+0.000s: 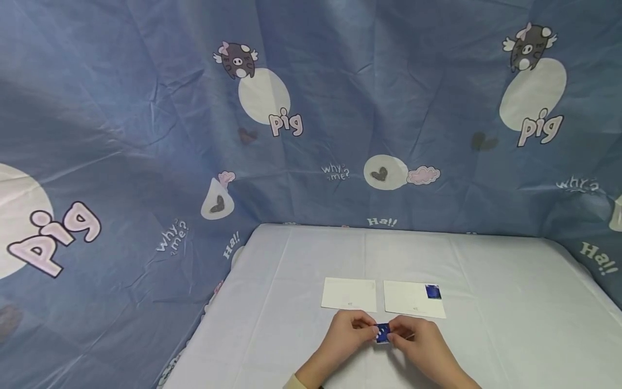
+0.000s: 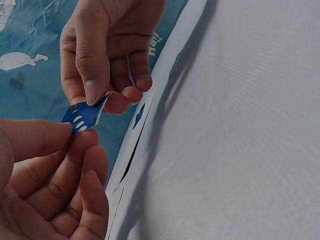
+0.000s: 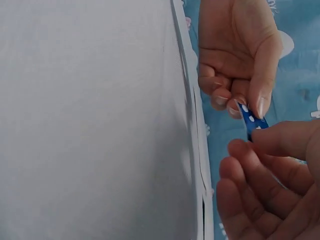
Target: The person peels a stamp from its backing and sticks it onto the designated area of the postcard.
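Between both hands is a small blue stamp (image 1: 383, 333) with white marks, held above the white table near its front. My left hand (image 1: 346, 332) pinches its left edge between thumb and forefinger. The right hand (image 1: 421, 341) pinches the opposite edge the same way. In the left wrist view the stamp (image 2: 84, 118) is slightly bent, with a pale edge showing. Seen from the right wrist, the stamp (image 3: 251, 120) is nearly edge-on and partly covered by the thumbs. Just beyond the hands lie two white cards; the right card (image 1: 405, 300) bears a dark blue stamp (image 1: 433, 292) at its upper right.
The left card (image 1: 349, 294) has only faint small print visible. Both cards lie flat, side by side, on the white-covered table (image 1: 272, 324). A blue cloth (image 1: 311, 108) printed with pigs and lettering hangs behind and to the sides.
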{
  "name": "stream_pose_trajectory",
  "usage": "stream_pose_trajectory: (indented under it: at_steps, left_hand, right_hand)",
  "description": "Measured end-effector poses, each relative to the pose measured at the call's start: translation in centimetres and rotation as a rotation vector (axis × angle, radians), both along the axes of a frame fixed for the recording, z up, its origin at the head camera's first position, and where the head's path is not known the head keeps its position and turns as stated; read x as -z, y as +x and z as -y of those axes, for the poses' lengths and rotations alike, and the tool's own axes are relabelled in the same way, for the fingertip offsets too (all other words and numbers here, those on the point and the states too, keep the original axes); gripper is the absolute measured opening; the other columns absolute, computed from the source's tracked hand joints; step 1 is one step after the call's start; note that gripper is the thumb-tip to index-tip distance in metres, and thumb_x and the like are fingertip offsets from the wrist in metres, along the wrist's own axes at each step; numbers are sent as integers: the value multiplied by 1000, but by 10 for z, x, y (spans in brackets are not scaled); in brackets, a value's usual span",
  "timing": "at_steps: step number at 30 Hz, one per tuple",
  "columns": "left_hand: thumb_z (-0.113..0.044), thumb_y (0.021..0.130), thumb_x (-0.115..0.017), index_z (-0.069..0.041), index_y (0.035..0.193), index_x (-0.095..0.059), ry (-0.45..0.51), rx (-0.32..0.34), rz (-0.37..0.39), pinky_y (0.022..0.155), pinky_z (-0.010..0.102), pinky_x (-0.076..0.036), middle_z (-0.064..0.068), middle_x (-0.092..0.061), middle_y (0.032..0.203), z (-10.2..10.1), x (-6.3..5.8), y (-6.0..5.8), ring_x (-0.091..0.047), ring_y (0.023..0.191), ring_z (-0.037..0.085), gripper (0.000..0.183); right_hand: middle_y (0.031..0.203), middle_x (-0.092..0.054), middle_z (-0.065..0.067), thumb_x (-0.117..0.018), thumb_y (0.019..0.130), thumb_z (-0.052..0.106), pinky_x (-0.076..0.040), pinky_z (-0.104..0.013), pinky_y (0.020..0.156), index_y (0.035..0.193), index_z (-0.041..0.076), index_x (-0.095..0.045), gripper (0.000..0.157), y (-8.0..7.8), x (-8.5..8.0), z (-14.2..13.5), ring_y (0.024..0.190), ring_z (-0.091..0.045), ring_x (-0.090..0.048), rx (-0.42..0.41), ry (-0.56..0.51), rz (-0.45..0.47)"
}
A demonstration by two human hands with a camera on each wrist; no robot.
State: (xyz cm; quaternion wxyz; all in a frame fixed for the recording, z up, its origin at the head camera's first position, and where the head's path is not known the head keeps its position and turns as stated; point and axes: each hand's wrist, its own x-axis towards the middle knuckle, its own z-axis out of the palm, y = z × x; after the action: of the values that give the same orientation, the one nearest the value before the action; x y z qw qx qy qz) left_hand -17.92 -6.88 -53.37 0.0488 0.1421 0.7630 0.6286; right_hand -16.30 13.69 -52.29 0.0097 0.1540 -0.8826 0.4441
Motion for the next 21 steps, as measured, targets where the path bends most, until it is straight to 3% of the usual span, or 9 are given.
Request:
stream_pose_trajectory:
  at_steps: [6,15,21]
  left_hand:
    - [3,83,-77,3,87,-75,128,-10,94,63,28,-59,4,-72,75,0,-3,0,-65,63,10,5]
    - [9,81,-76,6,91,-73,221,8,135,66,33,-60,18,-73,81,-1,-4,2,-68,67,15,11]
    - [8,82,-75,6,90,-71,261,0,159,64,27,-59,13,-73,78,-2,-4,2,-67,65,14,9]
  right_hand:
    - [78,-71,9,-80,85,13,-54,-25,64,93,17,-74,10,0,0,-1,70,-6,-65,-1,-88,51]
    - [81,-73,-5,-78,85,10,-54,-27,64,99,7,-74,15,0,-4,-3,70,-14,-66,-4,-245,158]
    - [82,-72,-11,-73,90,9,-55,-28,63,102,0,-72,16,0,-5,-4,69,-19,-67,-15,-324,199]
